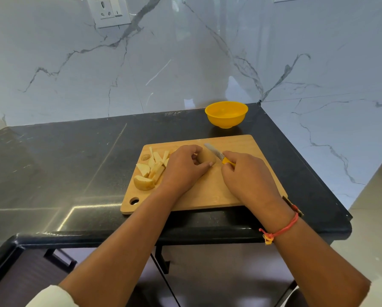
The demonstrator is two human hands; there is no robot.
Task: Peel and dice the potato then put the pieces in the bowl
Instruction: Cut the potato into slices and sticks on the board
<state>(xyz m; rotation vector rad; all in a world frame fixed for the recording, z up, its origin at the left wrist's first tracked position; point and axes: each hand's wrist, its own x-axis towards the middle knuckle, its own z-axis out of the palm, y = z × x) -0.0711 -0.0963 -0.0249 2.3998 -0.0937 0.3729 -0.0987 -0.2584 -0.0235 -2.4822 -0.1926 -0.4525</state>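
Steadying the potato chunk (206,156) on the cutting board (241,142) with my left hand (183,168), my right hand (245,171) gripping the knife (214,151), I'm mid-dicing; next, slice down clear of fingertips, yellow bowl (226,114) waiting beyond.

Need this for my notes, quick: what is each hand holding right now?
Left hand: holds the potato.
Right hand: grips the knife.

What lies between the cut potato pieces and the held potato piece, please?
The left hand, which grips the potato piece, as the head view shows.
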